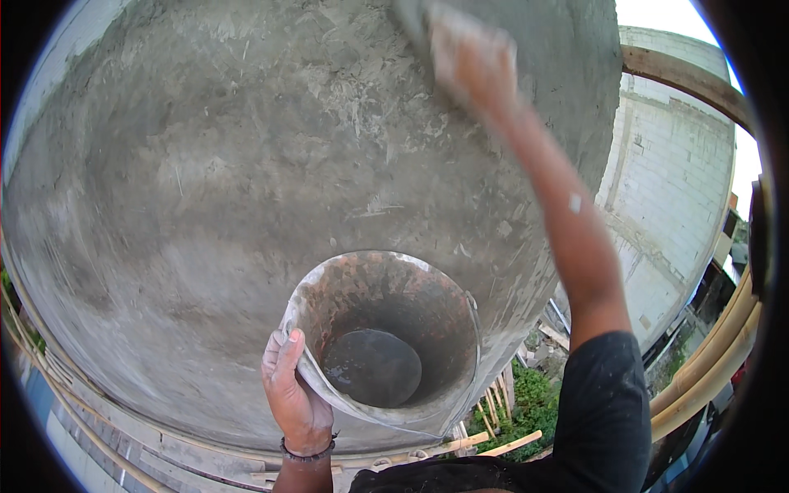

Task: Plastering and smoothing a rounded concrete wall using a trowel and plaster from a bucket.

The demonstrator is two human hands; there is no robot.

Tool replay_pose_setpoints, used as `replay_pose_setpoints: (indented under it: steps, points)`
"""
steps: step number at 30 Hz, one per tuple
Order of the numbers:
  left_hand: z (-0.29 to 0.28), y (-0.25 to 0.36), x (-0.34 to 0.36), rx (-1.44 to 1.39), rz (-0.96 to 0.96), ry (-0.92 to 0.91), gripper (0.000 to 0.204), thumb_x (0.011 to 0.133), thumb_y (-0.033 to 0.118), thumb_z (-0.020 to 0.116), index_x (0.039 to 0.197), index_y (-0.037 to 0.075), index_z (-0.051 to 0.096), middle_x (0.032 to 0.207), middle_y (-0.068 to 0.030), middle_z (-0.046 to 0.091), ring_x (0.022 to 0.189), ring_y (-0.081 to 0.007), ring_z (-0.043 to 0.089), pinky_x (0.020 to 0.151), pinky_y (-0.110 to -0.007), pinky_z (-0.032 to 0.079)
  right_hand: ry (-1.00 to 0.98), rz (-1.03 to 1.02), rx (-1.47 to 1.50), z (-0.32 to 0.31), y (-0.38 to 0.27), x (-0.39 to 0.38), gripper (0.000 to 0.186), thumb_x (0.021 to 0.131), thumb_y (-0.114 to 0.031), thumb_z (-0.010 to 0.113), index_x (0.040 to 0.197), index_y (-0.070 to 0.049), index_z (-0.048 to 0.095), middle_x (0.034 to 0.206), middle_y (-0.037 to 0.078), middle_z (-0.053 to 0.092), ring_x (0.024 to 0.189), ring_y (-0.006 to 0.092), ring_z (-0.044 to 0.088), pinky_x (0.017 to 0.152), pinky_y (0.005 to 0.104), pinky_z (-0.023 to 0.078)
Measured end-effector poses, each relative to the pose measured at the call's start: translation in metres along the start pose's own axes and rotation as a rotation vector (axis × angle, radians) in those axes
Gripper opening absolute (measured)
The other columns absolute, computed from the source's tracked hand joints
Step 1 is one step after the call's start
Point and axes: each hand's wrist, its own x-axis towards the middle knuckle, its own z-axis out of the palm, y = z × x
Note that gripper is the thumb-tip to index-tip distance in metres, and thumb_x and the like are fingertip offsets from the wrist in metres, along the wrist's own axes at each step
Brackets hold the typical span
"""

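Observation:
My left hand (289,386) grips the left rim of a worn bucket (440,345), whose pale rim shows whitish residue. Dark grey wet mix (370,366) lies in its bottom. My right hand (475,62), blurred and whitened with residue, is raised high, closed on a flat grey tool (411,20) held at the upper part of the rough cement-plastered wall (181,189). The tool is too smeared by motion to make out clearly; it looks like a float or trowel.
Bamboo poles (707,353) run along the right and lower edges, with planks (164,460) below. A wooden beam (682,74) juts out at upper right, before a pale block building (657,164). Green plants (526,411) and rubble show far below, beyond the wall's edge.

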Motion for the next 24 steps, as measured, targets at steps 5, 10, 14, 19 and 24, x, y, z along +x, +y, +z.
replay_pose_setpoints:
  steps: [5, 10, 14, 19, 24]
  points:
    - [-0.008, 0.008, -0.005, 0.017, 0.035, -0.011, 0.022, 0.1, 0.009, 0.06, 0.118, -0.004, 0.063, 0.115, -0.0129, 0.07, 0.102, -0.0193, 0.067, 0.093, -0.033, 0.052, -0.185, -0.204, 0.355, -0.059, -0.064, -0.087, 0.039, 0.089, -0.014, 0.062, 0.128, -0.018, 0.069, 0.092, 0.004, 0.075, 0.072, 0.0134, 0.07, 0.058, 0.0296, 0.058]
    - [0.006, 0.001, -0.002, 0.039, -0.017, -0.001, 0.017, 0.1, 0.01, 0.06, 0.112, -0.001, 0.064, 0.112, -0.0092, 0.069, 0.103, -0.0192, 0.066, 0.093, -0.035, 0.051, 0.165, -0.054, -0.038, -0.002, 0.068, 0.077, 0.024, 0.095, -0.015, 0.053, 0.114, -0.011, 0.067, 0.082, 0.006, 0.063, 0.066, 0.0213, 0.06, 0.057, 0.0363, 0.049]
    - [0.0, -0.001, -0.001, 0.004, -0.017, -0.016, 0.024, 0.1, 0.009, 0.06, 0.119, -0.005, 0.063, 0.115, -0.0131, 0.07, 0.103, -0.0191, 0.067, 0.093, -0.033, 0.052, 0.316, 0.102, 0.27, -0.007, 0.045, 0.059, 0.029, 0.095, -0.018, 0.055, 0.116, -0.005, 0.071, 0.096, 0.018, 0.074, 0.086, 0.0366, 0.072, 0.075, 0.0476, 0.059]
    - [-0.005, 0.004, 0.0, 0.049, 0.014, 0.002, 0.019, 0.101, 0.01, 0.059, 0.115, -0.001, 0.064, 0.112, -0.0097, 0.069, 0.103, -0.0191, 0.066, 0.093, -0.034, 0.051, -0.244, -0.097, 0.328, -0.064, -0.07, -0.107, 0.044, 0.091, -0.014, 0.063, 0.134, -0.017, 0.066, 0.082, 0.002, 0.069, 0.07, 0.0154, 0.068, 0.061, 0.031, 0.057]
    - [-0.006, 0.005, -0.004, 0.053, 0.042, -0.001, 0.02, 0.099, 0.008, 0.061, 0.114, -0.004, 0.064, 0.111, -0.012, 0.071, 0.099, -0.0179, 0.067, 0.09, -0.032, 0.052, -0.4, -0.157, 0.147, -0.069, -0.017, -0.083, 0.044, 0.09, -0.015, 0.063, 0.134, -0.017, 0.066, 0.085, 0.002, 0.07, 0.073, 0.0199, 0.069, 0.063, 0.0316, 0.057]
